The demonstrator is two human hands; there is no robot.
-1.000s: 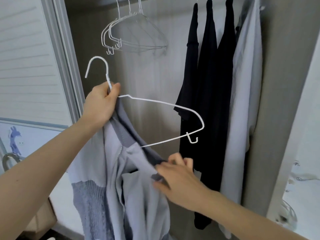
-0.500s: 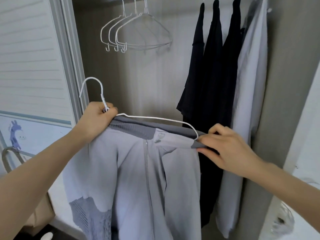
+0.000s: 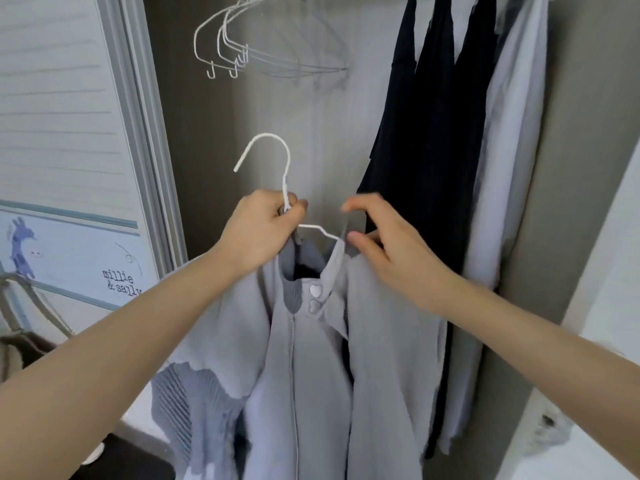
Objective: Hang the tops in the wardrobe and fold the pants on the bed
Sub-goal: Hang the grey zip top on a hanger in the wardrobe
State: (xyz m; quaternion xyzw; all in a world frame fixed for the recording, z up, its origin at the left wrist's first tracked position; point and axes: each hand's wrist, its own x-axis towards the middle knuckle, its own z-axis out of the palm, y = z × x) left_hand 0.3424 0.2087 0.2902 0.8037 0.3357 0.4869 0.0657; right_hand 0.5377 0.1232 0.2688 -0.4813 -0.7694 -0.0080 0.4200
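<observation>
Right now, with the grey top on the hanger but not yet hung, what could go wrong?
1. The grey top looks bunched at the collar; it may slip off the white hanger, which the left hand holds.
2. The right hand seems mid-adjustment.
3. Its hook could snag the empty hangers.
</observation>
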